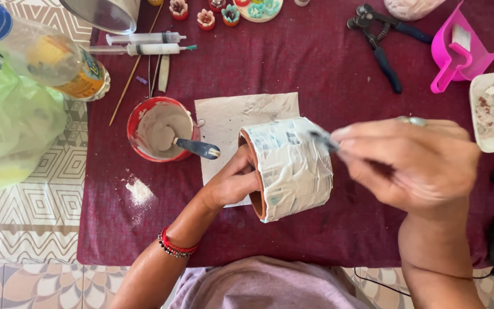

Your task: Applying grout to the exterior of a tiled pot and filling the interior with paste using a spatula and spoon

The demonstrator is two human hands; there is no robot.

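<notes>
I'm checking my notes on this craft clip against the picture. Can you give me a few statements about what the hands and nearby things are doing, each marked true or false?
1. The left hand has its fingers inside the clay pot, which lies on its side. True.
2. The right hand is empty. False: it holds a thin tool against the pot's pale, plastered wrapping.
3. The red bowl holds grey paste with a blue-handled tool resting in it. True.
4. The pliers lie in the red bowl. False: they lie on the maroon cloth, far from the bowl.
5. Two syringes lie beyond the red bowl. True.
</notes>
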